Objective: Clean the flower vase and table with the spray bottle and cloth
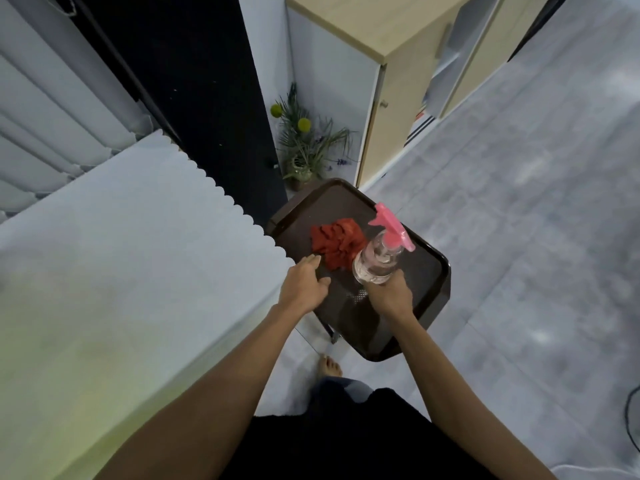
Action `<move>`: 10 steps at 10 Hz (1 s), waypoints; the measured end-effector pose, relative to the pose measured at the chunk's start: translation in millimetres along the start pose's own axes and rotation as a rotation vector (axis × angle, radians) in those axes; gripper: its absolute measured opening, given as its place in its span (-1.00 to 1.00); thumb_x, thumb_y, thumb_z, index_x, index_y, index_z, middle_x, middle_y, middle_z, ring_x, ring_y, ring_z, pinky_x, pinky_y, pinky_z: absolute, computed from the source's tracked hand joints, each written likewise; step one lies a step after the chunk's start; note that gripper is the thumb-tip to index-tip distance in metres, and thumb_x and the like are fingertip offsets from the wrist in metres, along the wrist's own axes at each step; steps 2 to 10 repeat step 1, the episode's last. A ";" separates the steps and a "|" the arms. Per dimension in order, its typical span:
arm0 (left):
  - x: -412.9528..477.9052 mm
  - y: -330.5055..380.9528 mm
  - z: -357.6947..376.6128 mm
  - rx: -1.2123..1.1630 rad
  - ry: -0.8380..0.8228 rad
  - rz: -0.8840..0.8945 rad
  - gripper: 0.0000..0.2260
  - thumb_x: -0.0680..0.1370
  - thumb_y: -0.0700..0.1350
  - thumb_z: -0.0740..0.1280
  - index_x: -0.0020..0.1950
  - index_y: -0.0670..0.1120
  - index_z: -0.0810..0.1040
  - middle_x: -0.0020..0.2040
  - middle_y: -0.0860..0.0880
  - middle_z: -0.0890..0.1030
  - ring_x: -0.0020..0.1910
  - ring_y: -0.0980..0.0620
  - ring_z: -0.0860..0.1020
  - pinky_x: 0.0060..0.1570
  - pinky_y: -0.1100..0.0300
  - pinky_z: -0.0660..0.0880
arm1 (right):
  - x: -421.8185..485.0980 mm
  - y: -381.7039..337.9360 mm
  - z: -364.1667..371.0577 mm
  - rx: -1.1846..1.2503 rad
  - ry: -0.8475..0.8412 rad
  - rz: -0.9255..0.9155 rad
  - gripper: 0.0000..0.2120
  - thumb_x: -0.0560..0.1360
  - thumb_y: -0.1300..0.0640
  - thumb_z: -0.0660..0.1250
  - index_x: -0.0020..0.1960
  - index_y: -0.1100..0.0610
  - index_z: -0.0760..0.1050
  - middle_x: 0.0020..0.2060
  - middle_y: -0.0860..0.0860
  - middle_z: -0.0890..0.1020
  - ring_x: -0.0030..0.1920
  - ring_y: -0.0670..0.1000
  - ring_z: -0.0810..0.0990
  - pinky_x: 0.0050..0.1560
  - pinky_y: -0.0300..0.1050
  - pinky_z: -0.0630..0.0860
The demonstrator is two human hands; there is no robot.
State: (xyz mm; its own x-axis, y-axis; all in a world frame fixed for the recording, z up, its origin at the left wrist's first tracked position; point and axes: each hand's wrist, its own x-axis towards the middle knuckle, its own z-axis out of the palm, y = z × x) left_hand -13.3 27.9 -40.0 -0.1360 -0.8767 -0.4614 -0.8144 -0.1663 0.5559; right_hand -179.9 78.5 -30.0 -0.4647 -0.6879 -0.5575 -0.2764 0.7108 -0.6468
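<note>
The right hand [389,294] holds a clear spray bottle [377,261] with a pink top, while the open left hand [304,287] touches a crumpled red cloth [337,242].

Both your bare arms reach forward and down, nearly straight. Your left hand [304,289] is palm-down with the fingers loosely spread and extended, gripping nothing. Your right hand [391,295] is curled closed around the base of the clear plastic spray bottle with a pink trigger head [379,259].

grey tile floor [519,237], wooden cabinet [398,81]
</note>
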 end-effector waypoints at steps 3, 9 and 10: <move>-19.7 -21.1 -14.0 -0.021 0.041 -0.013 -0.47 0.59 -0.06 0.37 0.54 -0.12 0.35 0.53 -0.10 0.40 0.51 -0.12 0.38 0.49 0.03 0.32 | -33.9 1.6 27.3 -0.078 -0.045 0.007 -0.65 0.58 0.19 0.29 0.34 0.25 0.45 0.19 0.21 0.62 0.21 0.26 0.59 0.03 -0.07 0.38; -19.7 -21.1 -14.0 -0.021 0.041 -0.013 -0.47 0.59 -0.06 0.37 0.54 -0.12 0.35 0.53 -0.10 0.40 0.51 -0.12 0.38 0.49 0.03 0.32 | -33.9 1.6 27.3 -0.078 -0.045 0.007 -0.65 0.58 0.19 0.29 0.34 0.25 0.45 0.19 0.21 0.62 0.21 0.26 0.59 0.03 -0.07 0.38; -19.7 -21.1 -14.0 -0.021 0.041 -0.013 -0.47 0.59 -0.06 0.37 0.54 -0.12 0.35 0.53 -0.10 0.40 0.51 -0.12 0.38 0.49 0.03 0.32 | -33.9 1.6 27.3 -0.078 -0.045 0.007 -0.65 0.58 0.19 0.29 0.34 0.25 0.45 0.19 0.21 0.62 0.21 0.26 0.59 0.03 -0.07 0.38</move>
